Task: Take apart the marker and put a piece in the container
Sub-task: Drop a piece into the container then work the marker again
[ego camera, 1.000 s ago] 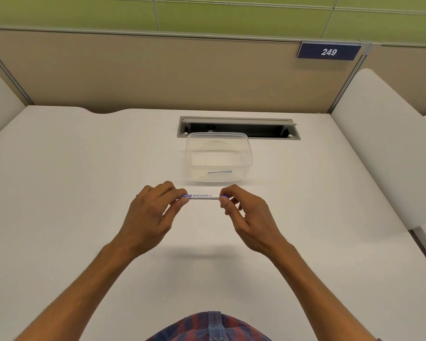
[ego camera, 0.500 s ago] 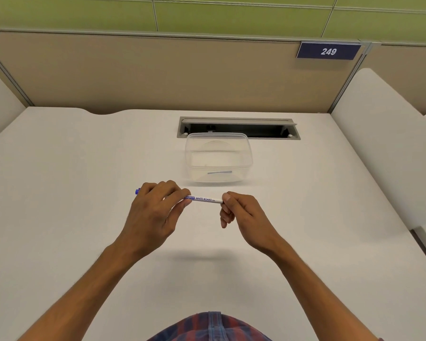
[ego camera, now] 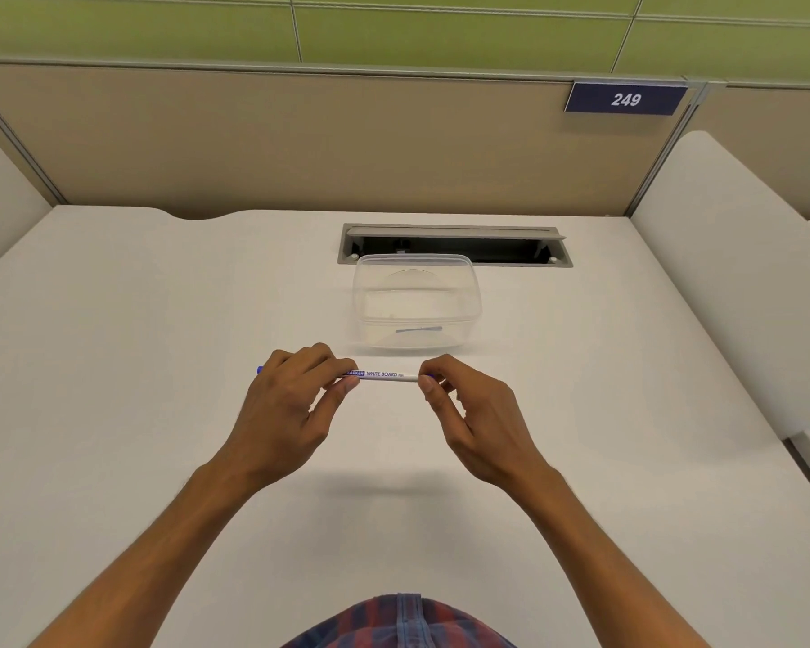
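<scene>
Bright, even overhead light, a soft shadow on the desk point(ego camera: 379, 484) below the hands, edges bowed by wide-angle distortion.

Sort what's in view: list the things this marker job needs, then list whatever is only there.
Needed:
marker, held at both ends
left hand
right hand
clear container, no lid, beyond the hands

Only there:
cable slot in the desk
sign 249 on the partition

Both hands, left hand point(ego camera: 284, 404) and right hand point(ego camera: 475, 413), pinch a white marker point(ego camera: 384, 375) level above the surface point(ego camera: 113, 367), near a clear container point(ego camera: 417, 301).
</scene>
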